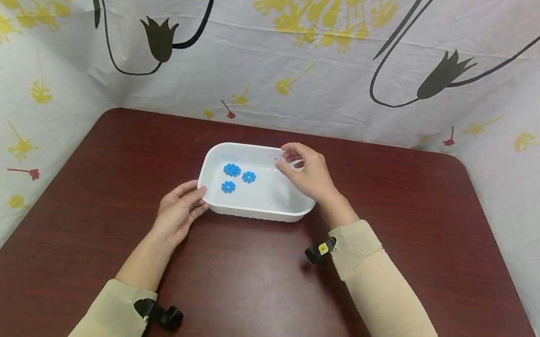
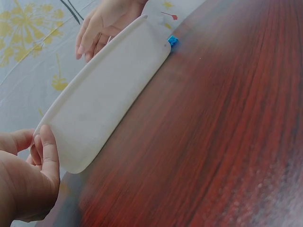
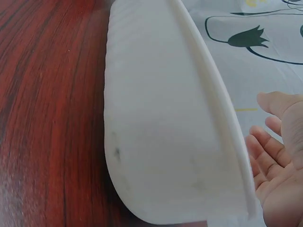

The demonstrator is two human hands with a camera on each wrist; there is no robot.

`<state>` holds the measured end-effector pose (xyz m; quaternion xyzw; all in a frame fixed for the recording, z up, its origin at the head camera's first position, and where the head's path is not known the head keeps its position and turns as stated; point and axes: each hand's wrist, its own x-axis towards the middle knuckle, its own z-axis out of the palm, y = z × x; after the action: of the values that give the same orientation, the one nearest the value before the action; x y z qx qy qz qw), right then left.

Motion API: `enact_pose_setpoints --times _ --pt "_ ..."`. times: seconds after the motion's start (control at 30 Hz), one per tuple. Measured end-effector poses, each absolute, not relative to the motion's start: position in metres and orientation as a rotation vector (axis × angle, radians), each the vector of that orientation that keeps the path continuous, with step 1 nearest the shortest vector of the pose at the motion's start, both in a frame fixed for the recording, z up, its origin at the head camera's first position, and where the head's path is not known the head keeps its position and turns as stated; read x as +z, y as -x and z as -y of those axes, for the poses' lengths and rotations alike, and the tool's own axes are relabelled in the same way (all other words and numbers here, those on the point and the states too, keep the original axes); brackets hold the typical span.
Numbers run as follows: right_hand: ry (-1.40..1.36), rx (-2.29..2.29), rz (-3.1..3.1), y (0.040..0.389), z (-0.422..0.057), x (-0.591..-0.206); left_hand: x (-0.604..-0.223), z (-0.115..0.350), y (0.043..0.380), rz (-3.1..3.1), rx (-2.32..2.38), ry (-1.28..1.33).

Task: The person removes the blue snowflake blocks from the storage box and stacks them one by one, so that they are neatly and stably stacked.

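Observation:
A white plastic tray [image 1: 252, 213] stands on the table with blue flower-shaped discs [image 1: 228, 186] lying in its left half; two seem to overlap. My left hand [image 1: 177, 214] grips the tray's near left corner, thumb at the rim and fingers against the outer wall, as the left wrist view shows. Above the tray's right side hovers my right hand [image 1: 309, 172], fingers loosely bent, thumb apart from them, nothing seen between them. Outside the tray's right end, a blue piece [image 2: 173, 41] sits on the table, mostly hidden in the head view by the tray and right arm.
The dark red wood-grain table [image 1: 239, 293] has rounded far corners. A white cloth [image 1: 286, 100] printed with yellow and dark flowers hangs behind it and at both sides. Black straps with small devices [image 1: 164, 315] are on both sleeve cuffs.

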<state>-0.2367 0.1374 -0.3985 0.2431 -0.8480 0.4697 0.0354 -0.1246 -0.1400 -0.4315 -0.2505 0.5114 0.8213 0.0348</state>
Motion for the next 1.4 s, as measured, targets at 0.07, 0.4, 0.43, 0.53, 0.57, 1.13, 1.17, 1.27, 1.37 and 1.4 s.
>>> enact_pose_setpoints --times 0.07,0.4,0.43,0.53,0.57,1.13,1.17,1.27,1.37,1.4 --pt "-0.743 1.437 2.624 0.237 -0.135 -0.401 -0.431 0.140 0.125 -1.569 2.526 0.773" --pt "-0.756 1.396 2.692 0.242 -0.122 -0.408 -0.430 0.140 0.125 -1.575 2.520 0.772" --pt "-0.760 1.392 2.702 0.243 -0.120 -0.408 -0.430 0.141 0.125 -1.574 2.521 0.772" --pt "-0.768 1.368 2.735 0.243 -0.114 -0.408 -0.430 0.141 0.125 -1.569 2.525 0.773" --pt "-0.769 1.352 2.750 0.244 -0.112 -0.409 -0.430 0.141 0.125 -1.567 2.526 0.772" --pt "-0.863 1.286 2.843 0.251 -0.094 -0.421 -0.431 0.140 0.125 -1.569 2.524 0.776" --pt "-0.867 1.273 2.853 0.251 -0.093 -0.421 -0.431 0.140 0.125 -1.568 2.525 0.776" --pt "-0.909 1.221 2.879 0.252 -0.089 -0.420 -0.431 0.140 0.125 -1.570 2.524 0.776" --pt "-0.945 1.143 2.913 0.252 -0.085 -0.419 -0.431 0.140 0.125 -1.569 2.522 0.776" --pt "-0.955 1.120 2.923 0.252 -0.083 -0.419 -0.431 0.141 0.125 -1.570 2.522 0.776"
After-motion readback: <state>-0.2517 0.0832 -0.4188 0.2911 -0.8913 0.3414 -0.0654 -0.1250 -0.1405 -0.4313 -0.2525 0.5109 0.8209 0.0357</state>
